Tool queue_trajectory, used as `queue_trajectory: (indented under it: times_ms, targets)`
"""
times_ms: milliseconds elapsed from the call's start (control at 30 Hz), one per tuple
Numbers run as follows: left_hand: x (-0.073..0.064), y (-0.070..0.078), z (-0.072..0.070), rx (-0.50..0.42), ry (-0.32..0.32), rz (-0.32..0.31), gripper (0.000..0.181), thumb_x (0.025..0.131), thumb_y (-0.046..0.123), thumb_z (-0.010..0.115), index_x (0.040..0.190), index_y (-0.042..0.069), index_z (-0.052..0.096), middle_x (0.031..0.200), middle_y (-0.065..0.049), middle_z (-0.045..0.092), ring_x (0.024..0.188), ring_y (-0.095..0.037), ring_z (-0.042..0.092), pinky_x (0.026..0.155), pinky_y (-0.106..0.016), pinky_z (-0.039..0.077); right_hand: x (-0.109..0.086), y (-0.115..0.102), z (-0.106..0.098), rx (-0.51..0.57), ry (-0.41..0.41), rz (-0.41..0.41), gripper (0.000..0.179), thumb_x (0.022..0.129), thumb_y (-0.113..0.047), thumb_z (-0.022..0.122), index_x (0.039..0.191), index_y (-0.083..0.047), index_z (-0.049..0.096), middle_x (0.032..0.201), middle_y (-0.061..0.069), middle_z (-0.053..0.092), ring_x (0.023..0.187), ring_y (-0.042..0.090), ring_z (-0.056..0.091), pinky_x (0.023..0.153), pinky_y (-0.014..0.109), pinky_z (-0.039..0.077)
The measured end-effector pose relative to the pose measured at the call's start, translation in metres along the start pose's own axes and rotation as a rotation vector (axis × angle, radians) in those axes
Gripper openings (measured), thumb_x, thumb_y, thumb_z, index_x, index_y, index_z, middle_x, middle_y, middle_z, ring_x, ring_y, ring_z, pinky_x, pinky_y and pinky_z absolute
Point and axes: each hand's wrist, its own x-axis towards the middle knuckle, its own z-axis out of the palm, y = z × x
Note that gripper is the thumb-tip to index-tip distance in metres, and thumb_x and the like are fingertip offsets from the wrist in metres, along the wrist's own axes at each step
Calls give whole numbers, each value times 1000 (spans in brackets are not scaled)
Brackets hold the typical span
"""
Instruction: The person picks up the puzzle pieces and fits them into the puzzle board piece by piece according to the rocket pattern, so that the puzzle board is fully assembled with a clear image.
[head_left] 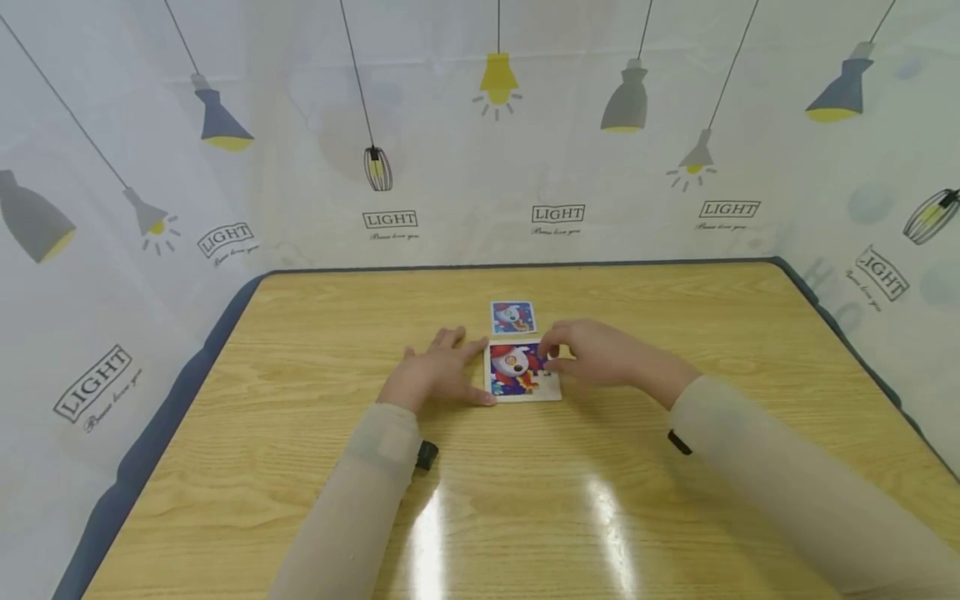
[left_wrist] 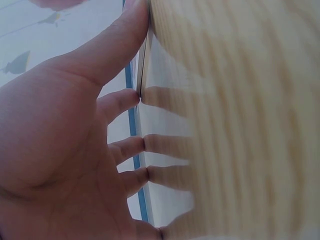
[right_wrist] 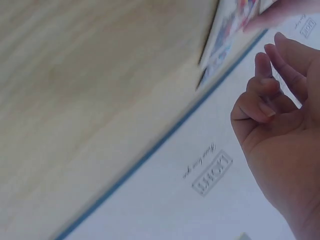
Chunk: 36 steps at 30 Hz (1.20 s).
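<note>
A square jigsaw puzzle (head_left: 513, 367) with a cartoon picture in red, white and dark blue lies on the table in its pale tray; bare tray (head_left: 550, 390) shows at the lower right. My left hand (head_left: 444, 368) rests with spread fingers along the left side, thumb at the lower left corner. At the right side, my right hand (head_left: 596, 354) pinches a small dark puzzle piece between thumb and forefinger, low over the picture; the fingers mostly hide it. In the right wrist view the other fingers (right_wrist: 255, 107) are curled in.
A smaller card (head_left: 513, 317) with a similar picture lies just beyond the tray. The wooden table (head_left: 300, 450) has a dark blue border at its back and sides. Behind it hangs a pale sheet (head_left: 450, 125) printed with lamps.
</note>
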Motion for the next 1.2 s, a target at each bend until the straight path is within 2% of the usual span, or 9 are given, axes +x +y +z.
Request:
queue_trajectory:
  times_ms: [133,267,433,600,867,1000,1200]
  targets:
    - [0,0,0,0,4,6,106,86,64,80,170,37,23,182,-7,2,169,-35,-6,127,-78,-4,-26,15,-21,-22,24,-6,24,104,-18,70,125,-9,75,115,6,73,91,16,63,82,38,56]
    - [1,0,1,4,2,5,105,86,65,80,170,37,23,183,-7,2,169,-34,-6,127,-78,-4,-58,32,-38,4,32,27,24,103,-17,71,126,-11,74,119,8,72,81,14,55,74,33,51]
    - [2,-1,1,-1,2,4,105,86,64,80,170,37,23,183,-7,2,169,-34,-7,127,-78,-4,-97,59,-45,26,53,76,27,101,-21,75,127,-15,73,121,4,71,80,11,53,71,28,49]
    - [0,-1,1,-12,2,-5,106,85,64,81,170,38,23,183,-6,2,169,-33,-7,128,-77,-5,-125,85,-35,62,47,109,35,101,-26,76,133,-13,70,117,3,70,81,6,55,66,25,49]
    - [1,0,3,-6,3,3,105,85,64,81,170,38,24,183,-6,3,169,-33,-5,127,-78,-5,-160,122,-8,232,43,134,43,99,-24,77,138,-12,66,122,5,70,83,2,57,68,24,52]
    - [1,0,3,-4,6,4,105,85,64,81,170,37,25,183,-7,3,170,-33,-5,127,-78,-4,-168,131,0,271,16,118,46,99,-26,77,140,-12,64,125,3,68,84,2,54,68,24,49]
    - [2,-1,2,-6,5,-2,105,85,64,81,170,37,23,183,-6,2,169,-33,-6,127,-78,-5,-169,138,8,273,34,35,45,99,-19,77,141,-8,65,109,0,58,77,3,47,61,25,42]
